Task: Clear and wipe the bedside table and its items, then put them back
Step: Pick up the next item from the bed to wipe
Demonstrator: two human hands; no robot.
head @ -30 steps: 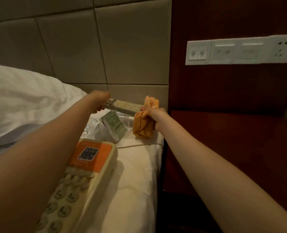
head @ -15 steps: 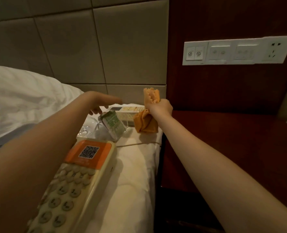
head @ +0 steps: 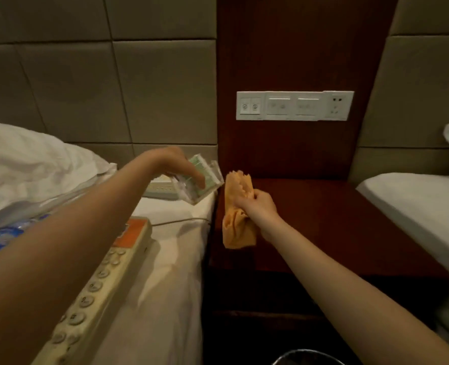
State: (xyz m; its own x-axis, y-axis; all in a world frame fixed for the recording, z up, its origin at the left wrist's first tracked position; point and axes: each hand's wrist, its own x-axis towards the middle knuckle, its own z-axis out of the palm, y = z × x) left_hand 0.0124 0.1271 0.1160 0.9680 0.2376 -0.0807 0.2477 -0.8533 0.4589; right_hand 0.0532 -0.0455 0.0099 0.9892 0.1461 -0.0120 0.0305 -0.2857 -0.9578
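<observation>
Surface (head: 349, 233) of the bedside table: bare dark wood between two beds, judged already cleared, with no item yet put back. Nearest, a bin (head: 307, 353) rim shows below its front edge. A telephone (head: 107, 280) lies on the left bed (head: 165, 325), its cord running toward the surface's left edge. Over that edge the right hand (head: 257, 206) grips a bunched orange cloth (head: 238, 233); whether the cloth touches the wood cannot be told. Farther back, the left hand (head: 173, 162) holds a clear card stand (head: 213, 177) from above, raised over the bed's right edge and apparently next for wiping. A remote (head: 160, 189) lies on the bed just behind it. The whole surface offers open room for setting things down. The mattresses bound both sides, and the wall with its switch panel (head: 294, 105) bounds the back.
</observation>
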